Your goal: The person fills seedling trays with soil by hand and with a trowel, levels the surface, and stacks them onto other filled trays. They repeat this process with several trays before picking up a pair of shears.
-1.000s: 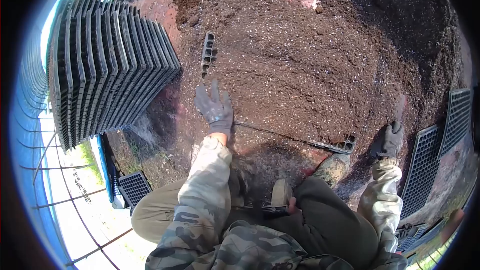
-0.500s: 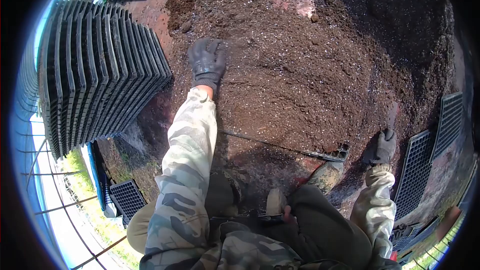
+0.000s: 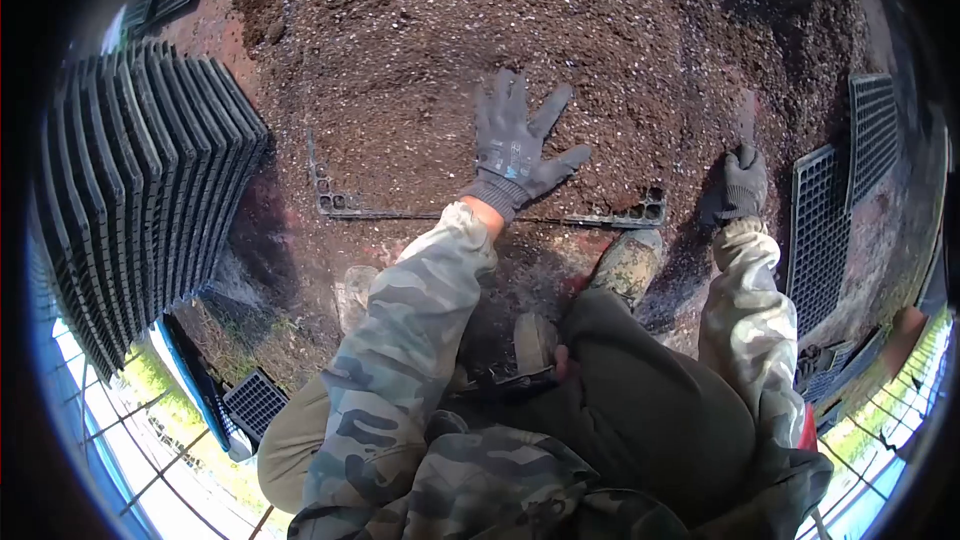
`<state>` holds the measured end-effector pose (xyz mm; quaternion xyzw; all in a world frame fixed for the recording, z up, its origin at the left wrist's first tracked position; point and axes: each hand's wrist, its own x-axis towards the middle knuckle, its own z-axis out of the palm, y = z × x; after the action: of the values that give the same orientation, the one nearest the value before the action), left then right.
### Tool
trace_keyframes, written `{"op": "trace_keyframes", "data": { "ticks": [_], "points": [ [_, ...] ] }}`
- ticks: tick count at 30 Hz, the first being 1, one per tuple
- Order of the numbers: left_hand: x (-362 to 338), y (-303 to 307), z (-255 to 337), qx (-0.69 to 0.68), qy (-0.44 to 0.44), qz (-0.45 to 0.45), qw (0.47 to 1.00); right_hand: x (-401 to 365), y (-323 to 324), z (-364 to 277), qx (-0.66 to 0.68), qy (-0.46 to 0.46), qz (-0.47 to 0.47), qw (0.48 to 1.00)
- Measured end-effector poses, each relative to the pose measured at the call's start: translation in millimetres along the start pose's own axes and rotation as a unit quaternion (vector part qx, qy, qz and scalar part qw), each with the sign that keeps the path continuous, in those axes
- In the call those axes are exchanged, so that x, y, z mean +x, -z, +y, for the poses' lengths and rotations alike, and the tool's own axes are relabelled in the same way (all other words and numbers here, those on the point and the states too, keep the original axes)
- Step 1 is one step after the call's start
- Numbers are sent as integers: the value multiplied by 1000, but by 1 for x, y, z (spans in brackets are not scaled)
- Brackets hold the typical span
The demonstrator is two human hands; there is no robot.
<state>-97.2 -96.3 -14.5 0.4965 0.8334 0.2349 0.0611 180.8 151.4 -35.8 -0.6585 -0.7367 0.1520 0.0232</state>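
My left hand (image 3: 520, 145), in a dark grey work glove, lies with fingers spread on loose brown potting soil (image 3: 420, 70). Beneath that soil is a black seedling tray (image 3: 645, 212). Only its near rim, left edge and some corner cells show; the rest is buried. Off to the right, my gloved right hand (image 3: 745, 183) is closed around a tool with a narrow flat blade (image 3: 747, 118). The blade points away from me over the soil, and its handle is hidden in the fist.
A tall stack of black seedling trays (image 3: 150, 180) leans at the left. More trays (image 3: 820, 240) lie to the right, and another tray (image 3: 255, 403) is at lower left. My boot (image 3: 627, 265) is close to the buried tray's near edge.
My left hand has swept right and nearer, from the soil's left side to the middle of the tray. More of the tray's near rim and left corner shows. The camera view has shifted.
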Motion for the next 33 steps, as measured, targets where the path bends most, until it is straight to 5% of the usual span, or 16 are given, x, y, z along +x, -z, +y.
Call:
{"op": "trace_keyframes", "data": {
  "ticks": [7,10,11,14,23,25,26,28,33],
  "points": [
    [-1,-47,108,-49,-212,-125,968,6,-10,10,-2,-8,-1,1000],
    [-31,-80,109,18,-318,-114,941,0,-3,-1,20,-14,13,1000],
    [-44,-94,106,-39,-265,-54,962,1,-3,-1,17,-17,7,1000],
    [-40,-40,65,-53,-320,-117,939,-1,1,-1,28,0,-1,1000],
    [-110,77,-127,191,-67,1,979,2,-6,7,40,7,2,999],
    [-135,88,-162,224,126,106,961,9,-14,18,32,15,9,999],
    [-145,88,-173,237,131,110,956,11,-14,21,52,24,-1,998],
    [-157,82,-185,112,363,83,921,16,-19,27,21,20,1,1000],
    [-138,51,-128,203,286,187,917,15,-17,25,19,16,-18,1000]
  ]
}}
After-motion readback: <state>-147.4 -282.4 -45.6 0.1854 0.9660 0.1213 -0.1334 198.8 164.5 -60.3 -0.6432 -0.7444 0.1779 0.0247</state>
